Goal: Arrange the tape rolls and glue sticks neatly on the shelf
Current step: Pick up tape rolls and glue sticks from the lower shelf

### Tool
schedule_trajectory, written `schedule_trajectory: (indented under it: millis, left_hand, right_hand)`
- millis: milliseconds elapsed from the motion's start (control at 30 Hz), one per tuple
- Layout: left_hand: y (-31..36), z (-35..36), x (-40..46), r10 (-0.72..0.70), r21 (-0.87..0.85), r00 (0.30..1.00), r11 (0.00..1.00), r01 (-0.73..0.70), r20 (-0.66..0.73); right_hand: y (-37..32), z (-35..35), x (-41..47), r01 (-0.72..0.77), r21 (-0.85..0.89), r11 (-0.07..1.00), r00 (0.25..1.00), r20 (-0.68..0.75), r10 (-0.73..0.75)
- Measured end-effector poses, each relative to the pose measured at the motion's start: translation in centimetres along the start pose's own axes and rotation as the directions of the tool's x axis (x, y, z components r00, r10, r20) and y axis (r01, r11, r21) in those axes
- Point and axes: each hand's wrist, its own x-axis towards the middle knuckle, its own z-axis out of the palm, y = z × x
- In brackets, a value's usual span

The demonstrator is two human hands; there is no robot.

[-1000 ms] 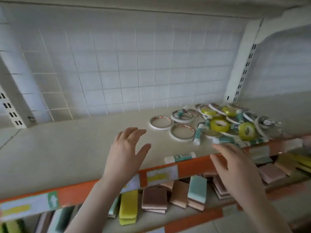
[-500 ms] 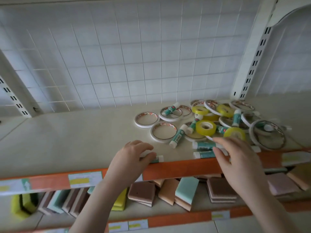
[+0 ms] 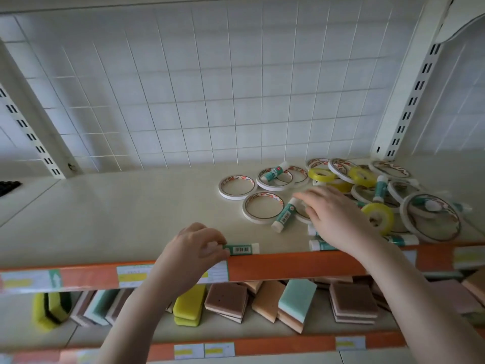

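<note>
The left hand [image 3: 193,252] is pinching one end of a glue stick [image 3: 242,249] that is lying flat along the front edge of the shelf [image 3: 118,214], just behind the orange edge strip [image 3: 288,265]. This stick is showing a green label with a white barcode panel and a white cap pointing right.

The right hand [image 3: 333,216] is reaching over the heap near the shelf's right end with fingers spread and relaxed, grasping nothing; its fingertips are blurred above another glue stick [image 3: 284,215], which is lying tilted, white ends, green body, across the rim of a white tape roll [image 3: 263,207]. Beside that roll, a second white tape roll [image 3: 237,187] is lying flat, both thin rings with red-patterned inner cores.

Toward the back right corner, more white rings are overlapping with yellow tape rolls [image 3: 377,218] and several green-and-white sticks, one resting across a ring [image 3: 275,172]. Two further sticks [image 3: 321,245] are lying at the front edge, partly hidden by the right wrist.

On the lower shelf, coloured sponges [image 3: 298,302] are leaning in rows.
</note>
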Motion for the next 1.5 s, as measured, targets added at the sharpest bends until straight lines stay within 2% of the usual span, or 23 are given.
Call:
schedule_trajectory:
  millis: [100, 200, 367, 467, 633, 700, 833, 933, 1200, 1333, 1500]
  left_hand:
    - [-0.2, -0.2, 0.0, 0.034, -0.004, 0.999, 0.999, -0.034, 0.012]
    - [-0.4, -0.4, 0.0, 0.029, 0.005, 0.999, 1.0, -0.029, -0.034]
    - [-0.2, -0.6, 0.0, 0.002, -0.079, 0.979, 0.997, -0.019, -0.205]
    - [-0.1, -1.0, 0.1, -0.028, -0.153, 0.955, 0.988, -0.019, -0.295]
    - [0.0, -1.6, 0.7, -0.033, -0.167, 0.934, 0.986, -0.029, -0.355]
    - [0.0, -1.8, 0.8, -0.032, -0.168, 0.927, 0.985, -0.033, -0.373]
    - [-0.2, -2.7, 1.4, -0.036, -0.16, 0.908, 0.987, -0.034, -0.417]
    - [-0.7, -3.9, 1.2, -0.079, -0.183, 0.888, 0.983, -0.006, -0.454]
    - [-6.3, -10.4, -1.1, -0.118, -0.191, 0.85, 0.981, 0.021, -0.513]
    - [-11.7, -14.9, -3.3, -0.134, -0.192, 0.837, 0.981, 0.035, -0.531]
    - [-20.7, -22.8, -6.8, -0.139, -0.152, 0.817, 0.986, 0.063, -0.56]
  right_hand:
    - [0.0, 0.0, 1.5, 0.044, -0.02, 0.999, 0.993, 0.114, -0.042]
    - [-0.1, 0.0, 2.4, 0.054, -0.049, 0.997, 0.978, 0.203, -0.043]
    - [-0.2, 0.1, 3.0, 0.072, -0.042, 0.997, 0.98, 0.189, -0.063]
    - [0.0, -0.4, 3.4, 0.095, -0.02, 0.995, 0.97, 0.229, -0.088]
    - [0.2, -1.3, 3.7, 0.128, 0.025, 0.991, 0.953, 0.275, -0.13]
    - [0.1, -1.5, 3.6, 0.112, 0.107, 0.988, 0.954, 0.268, -0.137]
    - [-0.7, -1.5, 3.7, 0.038, 0.382, 0.923, 0.973, 0.195, -0.12]
    - [-2.3, -0.7, 4.0, 0.075, 0.512, 0.856, 0.988, 0.077, -0.133]
    - [-11.4, 2.4, 7.1, 0.18, 0.502, 0.846, 0.98, -0.164, -0.111]
    - [-19.5, 3.9, 9.1, 0.21, 0.527, 0.823, 0.962, -0.26, -0.078]
    - [-31.8, 6.5, 13.0, 0.21, 0.538, 0.816, 0.954, -0.296, -0.05]
